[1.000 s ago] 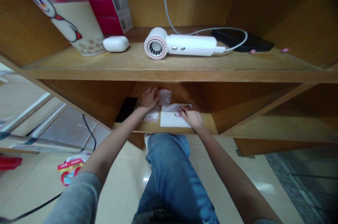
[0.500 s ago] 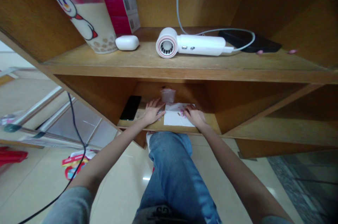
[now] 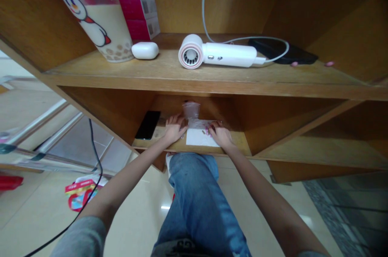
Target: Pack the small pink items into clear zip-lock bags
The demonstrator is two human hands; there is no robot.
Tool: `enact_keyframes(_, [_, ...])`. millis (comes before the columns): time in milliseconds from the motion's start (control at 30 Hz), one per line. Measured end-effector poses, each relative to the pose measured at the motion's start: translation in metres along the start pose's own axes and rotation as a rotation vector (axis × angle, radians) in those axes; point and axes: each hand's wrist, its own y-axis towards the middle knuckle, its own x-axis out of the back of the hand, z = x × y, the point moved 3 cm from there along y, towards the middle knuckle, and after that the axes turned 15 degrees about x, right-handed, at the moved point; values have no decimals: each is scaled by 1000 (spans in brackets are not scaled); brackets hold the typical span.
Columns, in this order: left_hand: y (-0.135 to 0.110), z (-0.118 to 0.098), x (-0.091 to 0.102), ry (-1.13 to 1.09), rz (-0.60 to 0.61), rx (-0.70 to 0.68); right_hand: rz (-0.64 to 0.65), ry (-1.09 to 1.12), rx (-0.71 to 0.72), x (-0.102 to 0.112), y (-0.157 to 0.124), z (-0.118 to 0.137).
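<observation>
While right hand (image 3: 221, 133) stays by pink pieces (image 3: 207, 131), left hand (image 3: 175, 129) now nearer white paper (image 3: 197, 140), each grip unclear

White paper (image 3: 197, 139), pink bits (image 3: 207, 130), black phone (image 3: 148, 125), blue jeans (image 3: 197, 196), snowman-printed cup (image 3: 110, 22)

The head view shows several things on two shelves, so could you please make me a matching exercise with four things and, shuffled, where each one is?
Things
1. Left hand
2. White sheet
3. White handheld device
4. Right hand

Places
A. On the upper shelf, joined to a pale cable
B. At the right part of the sheet, fingertips by the small pink pieces
C. Between the black phone and the sheet
D. Flat on the lower shelf, under the pink pieces

Pairs: 1-C, 2-D, 3-A, 4-B
</observation>
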Motion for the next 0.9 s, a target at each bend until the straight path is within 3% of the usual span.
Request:
enact_keyframes(167, [-6, 16, 12, 30, -65, 152, -56, 33, -13, -1, -2, -3])
enact_keyframes(467, [-6, 32, 5, -40, 3, 246, -251, 118, -25, 4, -11, -7])
enact_keyframes(767, [-8, 33, 20, -551, -183, 150, -449, 350, 8, 11, -14, -4])
enact_keyframes(900, [-16, 20, 40, -780, -190, 104, -378, 705, 20, 11, -11, 15])
